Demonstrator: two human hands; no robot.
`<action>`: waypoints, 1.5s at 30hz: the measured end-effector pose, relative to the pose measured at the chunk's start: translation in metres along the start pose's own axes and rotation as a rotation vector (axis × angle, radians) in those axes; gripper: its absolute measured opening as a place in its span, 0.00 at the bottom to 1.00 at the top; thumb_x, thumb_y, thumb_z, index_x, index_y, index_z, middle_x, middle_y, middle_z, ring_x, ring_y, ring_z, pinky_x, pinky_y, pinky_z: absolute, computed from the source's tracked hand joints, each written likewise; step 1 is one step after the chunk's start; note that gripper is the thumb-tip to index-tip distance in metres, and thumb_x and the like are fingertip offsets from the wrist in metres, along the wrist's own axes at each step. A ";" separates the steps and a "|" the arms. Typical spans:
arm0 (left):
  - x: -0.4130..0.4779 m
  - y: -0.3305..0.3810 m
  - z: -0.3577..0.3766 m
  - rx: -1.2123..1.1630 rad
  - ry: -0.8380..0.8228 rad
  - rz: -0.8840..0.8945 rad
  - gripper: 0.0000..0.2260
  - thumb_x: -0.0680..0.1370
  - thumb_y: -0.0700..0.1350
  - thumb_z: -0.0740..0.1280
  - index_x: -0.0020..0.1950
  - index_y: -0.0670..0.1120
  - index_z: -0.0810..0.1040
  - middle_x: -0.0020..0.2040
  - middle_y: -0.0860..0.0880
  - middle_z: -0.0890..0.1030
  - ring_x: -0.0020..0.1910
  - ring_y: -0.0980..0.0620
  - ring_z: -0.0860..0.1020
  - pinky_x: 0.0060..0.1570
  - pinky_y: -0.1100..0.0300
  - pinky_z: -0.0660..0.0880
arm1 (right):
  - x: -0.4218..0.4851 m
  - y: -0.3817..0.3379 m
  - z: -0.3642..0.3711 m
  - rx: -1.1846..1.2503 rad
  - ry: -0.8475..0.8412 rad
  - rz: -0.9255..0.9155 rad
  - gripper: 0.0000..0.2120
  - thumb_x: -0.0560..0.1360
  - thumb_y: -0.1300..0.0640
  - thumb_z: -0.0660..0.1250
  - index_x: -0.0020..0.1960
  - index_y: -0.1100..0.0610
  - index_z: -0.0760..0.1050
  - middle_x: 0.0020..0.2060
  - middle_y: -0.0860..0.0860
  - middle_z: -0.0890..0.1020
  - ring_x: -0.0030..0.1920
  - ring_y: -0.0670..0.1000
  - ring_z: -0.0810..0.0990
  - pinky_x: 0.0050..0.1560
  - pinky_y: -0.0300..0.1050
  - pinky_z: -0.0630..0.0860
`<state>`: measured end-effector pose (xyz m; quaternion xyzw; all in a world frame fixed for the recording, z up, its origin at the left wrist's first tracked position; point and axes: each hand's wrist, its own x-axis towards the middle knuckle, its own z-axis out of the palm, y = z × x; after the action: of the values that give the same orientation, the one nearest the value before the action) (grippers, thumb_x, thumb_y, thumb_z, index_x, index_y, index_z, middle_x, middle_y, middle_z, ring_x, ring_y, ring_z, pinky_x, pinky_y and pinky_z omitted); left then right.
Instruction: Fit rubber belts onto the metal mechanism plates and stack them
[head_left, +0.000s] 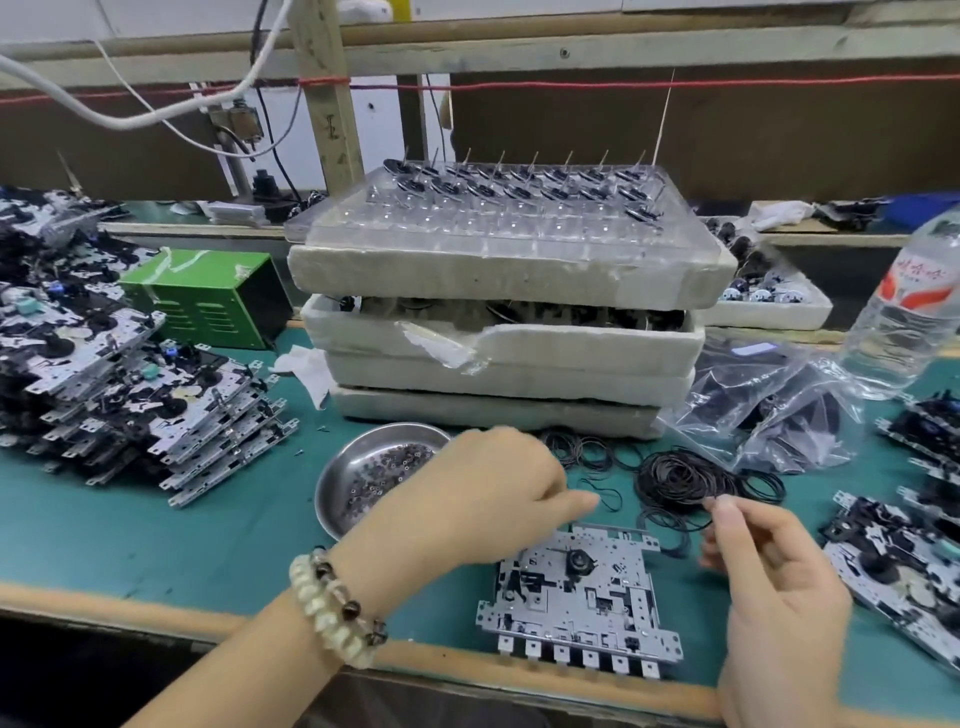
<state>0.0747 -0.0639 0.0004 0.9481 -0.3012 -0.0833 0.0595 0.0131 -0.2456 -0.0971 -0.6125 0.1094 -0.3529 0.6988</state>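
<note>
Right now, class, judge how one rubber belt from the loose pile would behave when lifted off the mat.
Probably floppy: the rubber belts lie in limp, uneven loops, none holding a true circle. Likely very light, being so thin. Apt to drag neighbours along, since the loops overlap and tangle on the green mat.

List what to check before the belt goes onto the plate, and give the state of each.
1. Belt held: ok, the right hand pinches a rubber belt.
2. One belt only: cannot tell, it lies against the belt pile.
3. Lying flat: ok, the mechanism plate rests on the table.
4. Pulley access: ok, the black pulley is uncovered.
5. Steadying hand free: cannot tell, the left hand has blurred fingertips.
</note>
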 end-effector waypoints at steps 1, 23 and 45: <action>-0.003 -0.001 -0.011 -0.029 0.037 0.004 0.25 0.83 0.63 0.54 0.46 0.47 0.82 0.42 0.50 0.82 0.43 0.51 0.79 0.46 0.53 0.76 | 0.000 0.001 0.000 -0.001 0.003 -0.010 0.04 0.71 0.49 0.68 0.43 0.46 0.82 0.33 0.47 0.82 0.34 0.42 0.78 0.39 0.31 0.77; 0.087 -0.151 -0.168 -0.071 0.625 -0.679 0.10 0.81 0.43 0.63 0.52 0.35 0.77 0.56 0.35 0.79 0.53 0.36 0.76 0.48 0.48 0.73 | 0.006 -0.002 0.003 -0.056 0.072 -0.027 0.09 0.75 0.68 0.67 0.40 0.57 0.78 0.29 0.44 0.82 0.29 0.41 0.77 0.33 0.28 0.75; 0.056 -0.123 -0.179 -0.355 0.820 -0.561 0.18 0.81 0.48 0.64 0.34 0.45 0.62 0.32 0.48 0.63 0.29 0.51 0.62 0.30 0.58 0.61 | 0.007 -0.004 0.006 -0.028 0.060 0.011 0.04 0.74 0.68 0.67 0.42 0.63 0.79 0.30 0.45 0.82 0.30 0.42 0.76 0.32 0.29 0.75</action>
<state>0.2230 0.0147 0.1485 0.9224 0.0310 0.2318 0.3074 0.0202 -0.2452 -0.0905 -0.6107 0.1387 -0.3658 0.6884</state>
